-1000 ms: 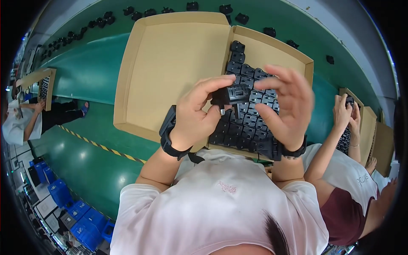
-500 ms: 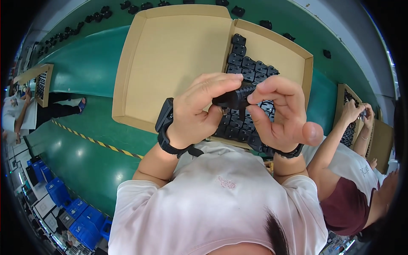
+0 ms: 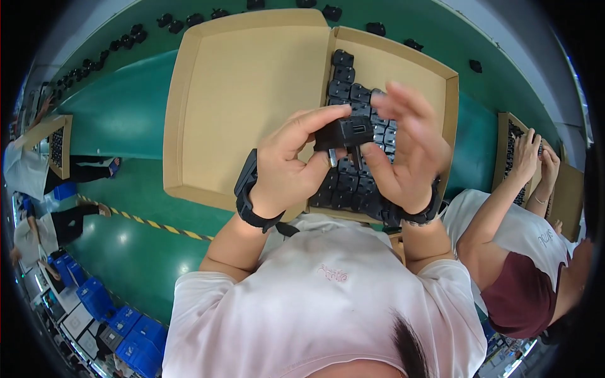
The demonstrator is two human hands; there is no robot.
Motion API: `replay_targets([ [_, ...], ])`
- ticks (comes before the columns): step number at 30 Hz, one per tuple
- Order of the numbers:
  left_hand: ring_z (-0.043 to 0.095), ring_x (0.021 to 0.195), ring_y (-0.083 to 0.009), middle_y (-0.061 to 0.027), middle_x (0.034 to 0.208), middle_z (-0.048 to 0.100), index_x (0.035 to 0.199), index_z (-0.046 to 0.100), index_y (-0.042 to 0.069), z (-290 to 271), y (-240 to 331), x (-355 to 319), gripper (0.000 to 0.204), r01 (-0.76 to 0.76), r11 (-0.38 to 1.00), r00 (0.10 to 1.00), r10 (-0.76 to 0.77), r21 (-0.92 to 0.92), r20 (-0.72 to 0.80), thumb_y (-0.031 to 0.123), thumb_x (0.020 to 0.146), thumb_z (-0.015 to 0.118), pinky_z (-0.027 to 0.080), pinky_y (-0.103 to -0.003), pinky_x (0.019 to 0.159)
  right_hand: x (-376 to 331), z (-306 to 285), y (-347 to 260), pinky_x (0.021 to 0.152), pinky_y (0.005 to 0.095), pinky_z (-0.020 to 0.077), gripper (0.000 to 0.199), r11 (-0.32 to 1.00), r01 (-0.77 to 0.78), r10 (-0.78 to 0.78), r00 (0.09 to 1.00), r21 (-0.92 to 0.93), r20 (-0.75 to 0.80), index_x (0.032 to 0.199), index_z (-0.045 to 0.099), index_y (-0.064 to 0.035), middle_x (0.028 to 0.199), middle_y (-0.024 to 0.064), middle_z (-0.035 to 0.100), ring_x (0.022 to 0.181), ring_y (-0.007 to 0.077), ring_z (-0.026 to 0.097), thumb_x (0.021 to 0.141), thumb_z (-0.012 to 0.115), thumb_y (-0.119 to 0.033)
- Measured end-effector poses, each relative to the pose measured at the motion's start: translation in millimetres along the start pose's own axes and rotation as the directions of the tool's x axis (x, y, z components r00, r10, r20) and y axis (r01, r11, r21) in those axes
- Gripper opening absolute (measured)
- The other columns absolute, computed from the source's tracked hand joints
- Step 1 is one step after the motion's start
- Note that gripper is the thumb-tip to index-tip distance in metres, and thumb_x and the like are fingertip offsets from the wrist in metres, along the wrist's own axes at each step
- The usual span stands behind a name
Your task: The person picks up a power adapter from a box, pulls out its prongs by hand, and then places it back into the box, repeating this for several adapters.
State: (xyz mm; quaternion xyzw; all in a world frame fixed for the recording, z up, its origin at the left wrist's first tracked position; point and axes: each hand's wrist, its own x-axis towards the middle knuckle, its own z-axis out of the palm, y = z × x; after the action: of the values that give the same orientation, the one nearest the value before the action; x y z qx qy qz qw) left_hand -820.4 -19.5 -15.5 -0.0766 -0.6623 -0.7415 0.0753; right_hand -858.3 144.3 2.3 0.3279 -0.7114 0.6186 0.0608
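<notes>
A black plug charger point(image 3: 343, 131) with a USB slot and metal-tipped prongs is held above the carton by my left hand point(image 3: 283, 160), pinched between thumb and fingers. Its slotted face is turned to the right and its prongs point down. My right hand point(image 3: 413, 157) is close on the right, its thumb tip at the charger's lower edge and its other fingers raised, spread and blurred. Below both hands, rows of similar black plug chargers point(image 3: 345, 183) fill part of the cardboard box point(image 3: 419, 69); my hands hide some of them.
The box's open cardboard lid point(image 3: 252, 94) lies to the left. More black chargers point(image 3: 332, 12) are strung along the green belt behind. At the right a co-worker's hands point(image 3: 526, 157) work over another box. Blue bins point(image 3: 138, 343) stand at lower left, past a striped floor line point(image 3: 151, 222).
The charger has turned, so its USB slot and prongs now show. My right fingers have come off it and spread upward. Another person has come into view at the left.
</notes>
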Motion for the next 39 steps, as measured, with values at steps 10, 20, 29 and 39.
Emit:
replay_targets([
  [10,0.046,0.110,-0.0312,-0.0167,0.110,0.056,0.118,0.051,0.000,-0.6,-120.8,48.4,0.056,0.077,0.821,0.991,-0.127,0.565,0.050,0.009,0.067,0.071,0.036,-0.038,0.097,57.1,-109.2,177.1,0.063,0.0219,0.0483,0.018,0.791,-0.574,0.609,0.710,0.209,-0.354,0.100,0.058,-0.0001,0.085,0.0026,0.061,0.071,0.0107,0.059,0.083,0.060,-0.006],
  [20,0.034,0.119,-0.0363,-0.0168,0.116,0.053,0.115,0.053,-0.001,15.1,-203.8,150.2,0.049,-0.014,0.299,1.000,-0.002,0.954,0.016,0.020,0.072,0.066,0.020,-0.061,0.099,53.3,-300.1,414.9,0.068,0.0369,0.0512,0.036,0.042,-0.723,0.543,0.596,-0.690,-0.592,0.098,0.062,-0.0007,0.097,0.0168,0.064,0.078,0.0327,0.064,0.076,0.065,-0.029],
  [29,0.039,0.114,-0.0346,-0.0137,0.102,0.059,0.096,0.064,0.002,37.2,-232.5,206.0,0.047,-0.162,-0.145,0.924,-0.370,0.976,0.098,0.037,0.065,0.070,0.018,-0.066,0.096,74.2,-230.4,325.0,0.080,0.0388,0.0477,0.028,-0.305,-0.729,0.593,0.358,-0.613,-0.721,0.102,0.064,-0.0098,0.101,0.0131,0.064,0.096,0.0305,0.060,0.080,0.055,-0.023],
  [39,0.058,0.086,-0.0263,-0.0141,0.096,0.061,0.091,0.058,-0.001,26.8,-149.8,131.1,0.050,0.317,0.890,0.924,-0.367,0.328,0.104,0.035,0.063,0.079,0.045,-0.034,0.077,19.7,-63.9,148.0,0.083,0.0261,0.0463,0.038,0.733,-0.603,0.625,0.780,0.313,0.039,0.117,0.053,0.0008,0.107,0.0095,0.060,0.096,0.0143,0.057,0.082,0.062,-0.007],
])
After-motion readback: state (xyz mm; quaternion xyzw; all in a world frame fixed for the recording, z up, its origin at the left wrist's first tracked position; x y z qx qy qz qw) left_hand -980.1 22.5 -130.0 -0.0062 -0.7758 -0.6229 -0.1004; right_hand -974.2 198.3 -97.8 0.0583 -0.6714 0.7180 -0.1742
